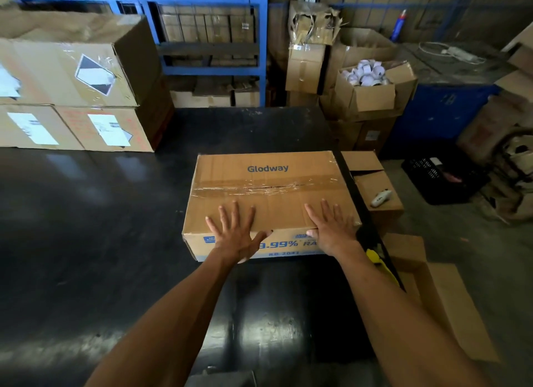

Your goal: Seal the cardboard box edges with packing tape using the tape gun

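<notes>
A brown cardboard box (268, 184) printed "Glodway" lies on the black table (86, 242). Clear packing tape (265, 184) runs wrinkled along its closed top seam. My left hand (235, 233) rests flat on the near left part of the top, fingers spread, thumb over the front edge. My right hand (331, 228) lies flat on the near right part, thumb hooked over the same edge. Neither hand holds anything. A yellow object (375, 256), possibly the tape gun, shows partly at the table's right edge behind my right forearm.
Stacked labelled cartons (72, 98) fill the table's far left. Right of the table stand open boxes (375, 181), one with a white handheld device (380, 197) on it. A carton of white rolls (369, 86), blue shelving (213, 40) and a black crate (441, 178) lie beyond.
</notes>
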`<state>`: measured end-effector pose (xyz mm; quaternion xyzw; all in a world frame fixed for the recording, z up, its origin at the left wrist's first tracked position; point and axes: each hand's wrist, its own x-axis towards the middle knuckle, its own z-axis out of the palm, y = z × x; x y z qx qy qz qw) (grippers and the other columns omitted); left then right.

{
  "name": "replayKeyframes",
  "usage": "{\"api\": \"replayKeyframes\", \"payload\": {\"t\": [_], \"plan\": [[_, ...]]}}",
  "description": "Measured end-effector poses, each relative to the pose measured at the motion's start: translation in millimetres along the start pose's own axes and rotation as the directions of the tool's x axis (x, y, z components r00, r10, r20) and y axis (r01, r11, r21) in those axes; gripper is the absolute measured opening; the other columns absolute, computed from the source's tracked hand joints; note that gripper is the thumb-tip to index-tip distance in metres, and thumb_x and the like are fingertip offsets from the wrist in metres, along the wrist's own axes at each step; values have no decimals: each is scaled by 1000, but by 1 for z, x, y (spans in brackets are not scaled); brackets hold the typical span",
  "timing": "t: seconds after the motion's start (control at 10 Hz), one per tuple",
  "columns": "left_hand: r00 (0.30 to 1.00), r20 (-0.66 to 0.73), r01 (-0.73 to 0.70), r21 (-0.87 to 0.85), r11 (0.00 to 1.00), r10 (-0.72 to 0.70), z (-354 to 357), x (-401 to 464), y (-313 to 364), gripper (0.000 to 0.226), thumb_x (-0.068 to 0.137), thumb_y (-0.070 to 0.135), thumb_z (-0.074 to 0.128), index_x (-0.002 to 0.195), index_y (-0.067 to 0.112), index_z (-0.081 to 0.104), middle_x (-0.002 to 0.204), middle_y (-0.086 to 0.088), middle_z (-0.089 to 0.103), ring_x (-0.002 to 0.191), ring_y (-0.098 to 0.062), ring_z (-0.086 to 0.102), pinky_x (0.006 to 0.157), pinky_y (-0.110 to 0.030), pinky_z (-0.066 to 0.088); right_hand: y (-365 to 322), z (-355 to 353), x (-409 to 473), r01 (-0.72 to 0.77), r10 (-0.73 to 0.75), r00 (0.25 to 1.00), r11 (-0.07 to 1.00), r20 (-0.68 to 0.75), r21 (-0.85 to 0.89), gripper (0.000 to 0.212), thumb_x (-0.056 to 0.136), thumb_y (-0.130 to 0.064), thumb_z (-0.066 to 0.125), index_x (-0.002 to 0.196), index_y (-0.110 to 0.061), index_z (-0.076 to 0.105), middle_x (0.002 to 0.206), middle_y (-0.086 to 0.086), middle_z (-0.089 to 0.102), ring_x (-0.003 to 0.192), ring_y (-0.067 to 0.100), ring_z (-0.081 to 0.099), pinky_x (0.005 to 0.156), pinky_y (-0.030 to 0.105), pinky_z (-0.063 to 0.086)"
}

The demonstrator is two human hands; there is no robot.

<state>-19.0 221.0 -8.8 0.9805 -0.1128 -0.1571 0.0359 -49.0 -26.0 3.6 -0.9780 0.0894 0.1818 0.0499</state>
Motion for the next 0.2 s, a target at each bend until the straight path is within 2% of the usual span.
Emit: {"api": "replayKeyframes", "payload": {"t": [0.1,0.2], "plan": [[999,46,-17,-93,996,22,-12,7,-2,88,86,84,15,155,40,-16,160,-7,-34,145,-42,-31,109,-71,-20,-12,-5,-4,-78,80,996,996,-31,46,74,101,-46,38,150,-44,-17,162,4,-21,148,32,-16,115,62,-3],[985,-156,-104,-215,971,70,6,-14,-17,88,87,82,17,159,36,-1,165,-9,-23,149,-35,-25,117,-65,-14,-26,33,-50,-20,75,944,985,-322,172,83,98,-29,52,155,-26,-8,163,18,-8,149,36,-7,117,60,7]]}}
